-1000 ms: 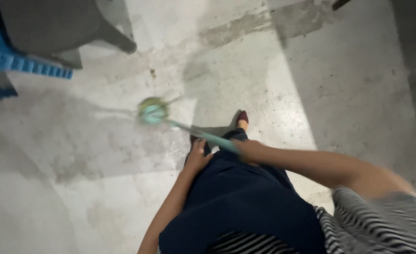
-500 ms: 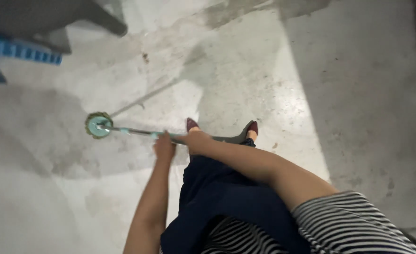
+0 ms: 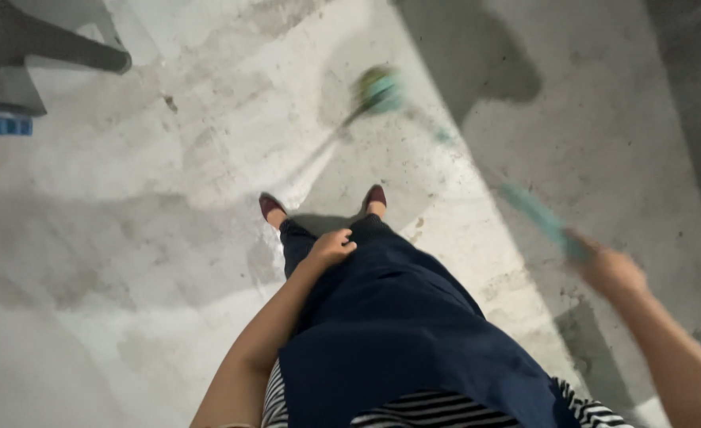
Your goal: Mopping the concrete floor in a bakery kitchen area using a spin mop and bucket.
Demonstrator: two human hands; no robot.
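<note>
Grey concrete floor below, stained and partly sunlit; dark chair leg at upper left. Long teal mop stretching out over floor, blurred round head far ahead. Right hand grasping mop handle end. Left hand loosely curled, holding nothing, resting on dark blue skirt

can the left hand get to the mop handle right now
Probably not without a shift: the left hand rests on the dark skirt, while the mop handle is out to the right in the right hand. Nothing blocks it, though.
</note>
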